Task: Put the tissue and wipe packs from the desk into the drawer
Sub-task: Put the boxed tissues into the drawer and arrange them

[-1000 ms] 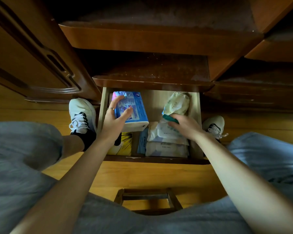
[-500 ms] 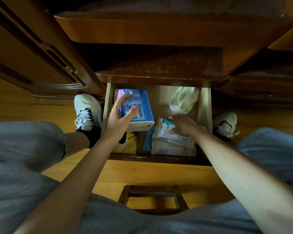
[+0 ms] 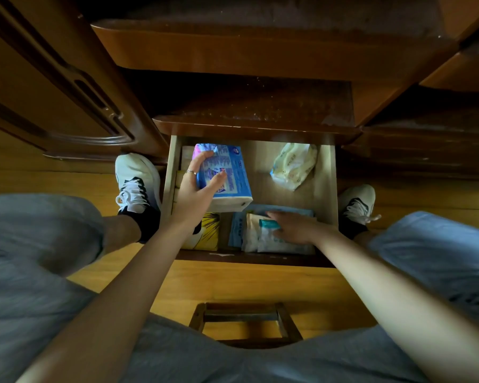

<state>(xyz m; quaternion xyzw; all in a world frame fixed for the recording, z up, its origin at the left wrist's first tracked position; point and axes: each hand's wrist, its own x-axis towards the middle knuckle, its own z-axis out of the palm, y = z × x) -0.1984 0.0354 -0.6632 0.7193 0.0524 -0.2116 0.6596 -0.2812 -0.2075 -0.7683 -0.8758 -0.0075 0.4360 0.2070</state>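
A white sneaker (image 3: 137, 181) is seen on the wooden floor just left of the open drawer (image 3: 329, 172). Inside the drawer, at its left, a blue tissue pack (image 3: 230, 175) is gripped by the left hand (image 3: 195, 189), the fingers (image 3: 203, 156) curled over its far end and the thumb pressed on its printed face; the print on it is too small to be read. Below it a yellow pack (image 3: 208, 233) with black streaks is partly covered. Toward the right front, white wipe packs (image 3: 260, 239) with a teal flap are stacked, and the right hand (image 3: 296, 228) is laid flat on them with fingers spread open. At the right rear a pale yellow wipe pack (image 3: 293, 164) lies alone on the drawer floor, its lettering illegible. A second sneaker (image 3: 357, 203) stands right of the drawer.
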